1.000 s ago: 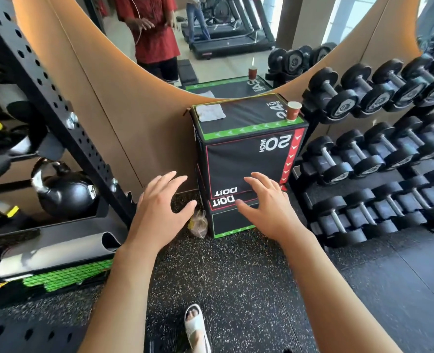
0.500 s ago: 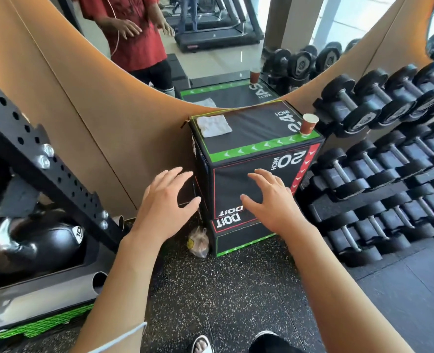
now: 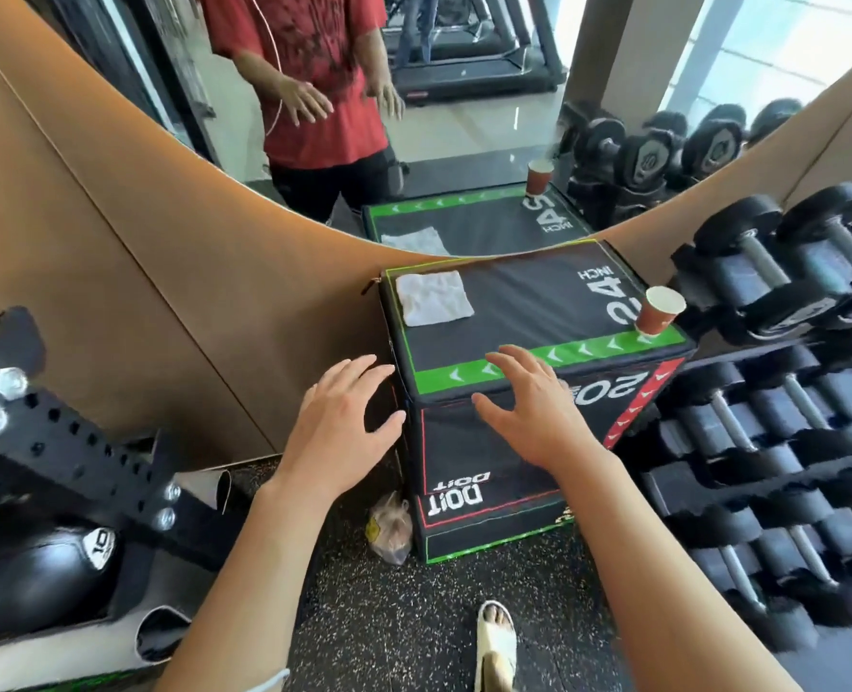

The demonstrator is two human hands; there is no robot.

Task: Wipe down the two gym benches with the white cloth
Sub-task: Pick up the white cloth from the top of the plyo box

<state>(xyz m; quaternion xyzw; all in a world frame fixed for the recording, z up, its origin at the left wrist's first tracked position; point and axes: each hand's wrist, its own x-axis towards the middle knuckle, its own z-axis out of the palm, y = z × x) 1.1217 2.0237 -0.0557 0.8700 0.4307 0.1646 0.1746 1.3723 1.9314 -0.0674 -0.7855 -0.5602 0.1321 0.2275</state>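
Observation:
A folded white cloth point(image 3: 433, 298) lies flat on the back left corner of a black plyo box point(image 3: 524, 302) with a green stripe along its front edge. My left hand point(image 3: 341, 424) hovers beside the box's front left corner, fingers spread and holding nothing. My right hand point(image 3: 539, 409) is over the box's front edge, open too, its fingertips at the green stripe. Both hands are short of the cloth. No gym bench is in view.
A brown paper cup point(image 3: 658, 309) stands on the box's right front corner. A dumbbell rack point(image 3: 783, 392) fills the right side. On the left are a black steel rack point(image 3: 79, 452) and a kettlebell point(image 3: 34, 566). A crumpled plastic bag point(image 3: 389, 526) lies at the box's base. A wall mirror point(image 3: 414, 117) is behind.
I have stepped closer to the box. Both open hands have risen from its front face to the level of its top edge, nearer the cloth.

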